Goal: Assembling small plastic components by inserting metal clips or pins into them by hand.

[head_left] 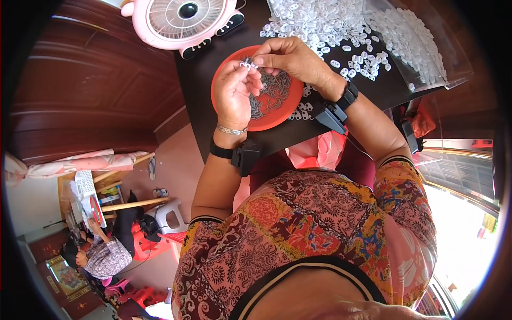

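My left hand (234, 90) is closed, thumb and fingertips pinching a small white plastic piece (246, 65) above the left side of an orange-red basin (296, 101). My right hand (293, 60) meets it there, thumb and forefinger pinched together at the same piece. A small greyish bit shows between the fingertips, too small to name. Inside the basin lie many thin grey screw-like pieces (272, 96), with a few white bits among them. Several white oval pieces with two holes (302, 112) lie on the table by the basin's right side, below my right wrist.
A large heap of white oval pieces (320, 21) covers the back of the dark table (197, 96). More fill a clear tray (453, 82) at the right. A pink fan (186, 13) stands at the back left. Another person (109, 256) sits far off at the left.
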`<action>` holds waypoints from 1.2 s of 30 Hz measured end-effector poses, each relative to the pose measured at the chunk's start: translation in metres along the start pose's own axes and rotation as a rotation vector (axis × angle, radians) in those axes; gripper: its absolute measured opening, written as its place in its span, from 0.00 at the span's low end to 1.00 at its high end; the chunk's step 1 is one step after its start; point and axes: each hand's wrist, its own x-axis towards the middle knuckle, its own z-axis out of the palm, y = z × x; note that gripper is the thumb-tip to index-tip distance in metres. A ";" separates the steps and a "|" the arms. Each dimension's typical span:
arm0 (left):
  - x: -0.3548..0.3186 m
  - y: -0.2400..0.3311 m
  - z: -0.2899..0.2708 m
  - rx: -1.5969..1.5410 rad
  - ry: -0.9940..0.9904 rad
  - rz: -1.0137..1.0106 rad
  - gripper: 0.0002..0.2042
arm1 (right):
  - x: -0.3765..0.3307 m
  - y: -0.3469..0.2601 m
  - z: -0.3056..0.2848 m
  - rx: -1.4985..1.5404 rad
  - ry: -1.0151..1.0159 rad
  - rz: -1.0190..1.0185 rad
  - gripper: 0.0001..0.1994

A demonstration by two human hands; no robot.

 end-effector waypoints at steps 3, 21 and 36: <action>0.001 -0.001 -0.003 -0.035 0.003 0.028 0.08 | 0.000 0.001 -0.002 0.006 -0.027 -0.009 0.07; -0.004 0.000 0.006 0.249 0.147 0.037 0.08 | -0.006 -0.016 0.000 0.053 0.015 0.015 0.07; -0.007 0.000 0.010 0.270 0.166 -0.002 0.06 | -0.006 -0.015 0.001 0.065 0.021 0.051 0.07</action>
